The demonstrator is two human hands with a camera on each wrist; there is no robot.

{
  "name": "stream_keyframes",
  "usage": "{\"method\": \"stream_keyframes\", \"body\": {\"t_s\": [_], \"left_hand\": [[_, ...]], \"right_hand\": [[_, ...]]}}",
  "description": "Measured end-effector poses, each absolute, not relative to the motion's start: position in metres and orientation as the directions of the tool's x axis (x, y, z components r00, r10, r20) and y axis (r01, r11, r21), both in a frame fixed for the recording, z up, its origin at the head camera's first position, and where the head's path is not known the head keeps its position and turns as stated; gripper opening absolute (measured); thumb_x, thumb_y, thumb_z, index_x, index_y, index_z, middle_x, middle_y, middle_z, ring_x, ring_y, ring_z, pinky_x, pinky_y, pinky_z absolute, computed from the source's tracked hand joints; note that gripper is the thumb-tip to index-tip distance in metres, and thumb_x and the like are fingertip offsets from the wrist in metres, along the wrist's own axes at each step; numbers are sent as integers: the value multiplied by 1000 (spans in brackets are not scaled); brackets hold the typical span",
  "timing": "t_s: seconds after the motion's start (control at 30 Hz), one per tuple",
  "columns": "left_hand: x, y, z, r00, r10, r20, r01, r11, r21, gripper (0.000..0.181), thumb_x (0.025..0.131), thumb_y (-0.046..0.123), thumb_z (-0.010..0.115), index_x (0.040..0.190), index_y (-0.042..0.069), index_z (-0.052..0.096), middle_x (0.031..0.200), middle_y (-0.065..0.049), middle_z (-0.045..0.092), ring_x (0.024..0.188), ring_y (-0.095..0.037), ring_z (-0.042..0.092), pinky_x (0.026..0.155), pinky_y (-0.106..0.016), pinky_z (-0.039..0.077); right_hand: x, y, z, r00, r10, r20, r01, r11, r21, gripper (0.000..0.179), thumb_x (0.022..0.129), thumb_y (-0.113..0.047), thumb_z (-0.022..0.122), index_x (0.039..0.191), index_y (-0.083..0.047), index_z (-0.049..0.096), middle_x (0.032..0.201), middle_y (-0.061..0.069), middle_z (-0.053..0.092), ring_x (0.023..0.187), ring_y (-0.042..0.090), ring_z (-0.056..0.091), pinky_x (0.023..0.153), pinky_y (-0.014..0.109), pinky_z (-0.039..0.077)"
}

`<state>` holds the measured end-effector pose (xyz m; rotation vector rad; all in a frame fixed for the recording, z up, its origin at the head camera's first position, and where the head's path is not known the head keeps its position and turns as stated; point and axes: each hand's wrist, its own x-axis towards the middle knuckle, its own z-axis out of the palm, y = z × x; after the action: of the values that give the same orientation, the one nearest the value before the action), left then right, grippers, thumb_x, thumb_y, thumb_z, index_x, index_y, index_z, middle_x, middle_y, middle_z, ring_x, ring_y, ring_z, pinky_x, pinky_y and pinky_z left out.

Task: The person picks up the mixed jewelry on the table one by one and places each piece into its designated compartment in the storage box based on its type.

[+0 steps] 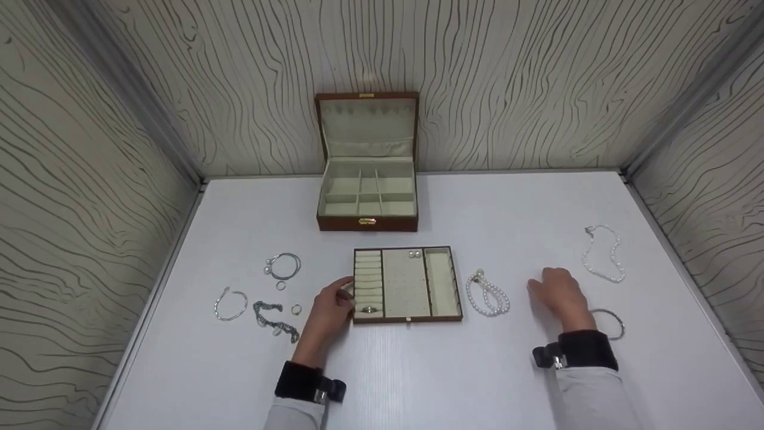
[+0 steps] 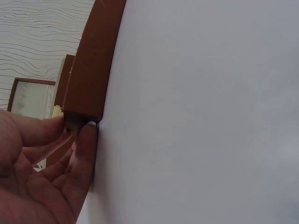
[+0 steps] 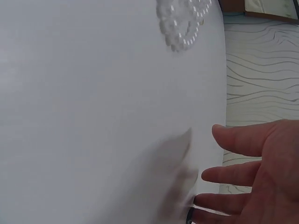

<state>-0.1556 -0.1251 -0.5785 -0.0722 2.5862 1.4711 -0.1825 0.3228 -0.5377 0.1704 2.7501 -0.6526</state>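
Observation:
My left hand holds the front left corner of a shallow brown jewelry tray. In the left wrist view, the thumb lies against the upper edge and the fingers reach under the corner. A ring sits in the tray's front ring slot, and a pair of pearl earrings is on the middle panel. Over the table to the right is my right hand, its fingers loosely extended in the right wrist view. A small dark curved thing shows by its lower fingertips. Left of this hand lies a pearl necklace.
Behind the tray stands an open brown jewelry box with compartments. At left lie a hair tie, two rings, a silver bracelet and a dark beaded chain. A white bead necklace and a bracelet are at right.

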Motion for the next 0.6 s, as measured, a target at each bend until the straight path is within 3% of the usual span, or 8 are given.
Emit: {"method": "stream_keyframes", "body": {"t_s": [0.23,0.4,0.6], "left_hand": [[-156,-125,-578,-986,54,-157,-110,499,860,50,90,-3,61,139,2,52,93,-7,63,74,-16,59,67,-32,51],[-155,-127,-577,-986,69,-154,-98,504,858,49,92,-1,62,139,2,52,92,-6,63,74,-15,60,66,-32,50],[-156,-126,-577,-986,66,-155,-98,522,847,49,92,1,63,140,2,52,93,-6,63,73,-15,60,66,-31,50]], "right_hand": [[-185,327,-535,-957,128,-262,231,880,-415,41,97,-9,44,130,15,48,130,41,41,116,58,44,91,61,43],[-185,336,-532,-949,91,-303,204,907,-368,40,96,-3,42,131,16,45,129,42,42,115,57,45,92,61,43],[-186,334,-529,-944,48,-326,154,939,-309,34,93,1,44,121,19,51,120,41,49,111,56,48,92,60,43]]}}
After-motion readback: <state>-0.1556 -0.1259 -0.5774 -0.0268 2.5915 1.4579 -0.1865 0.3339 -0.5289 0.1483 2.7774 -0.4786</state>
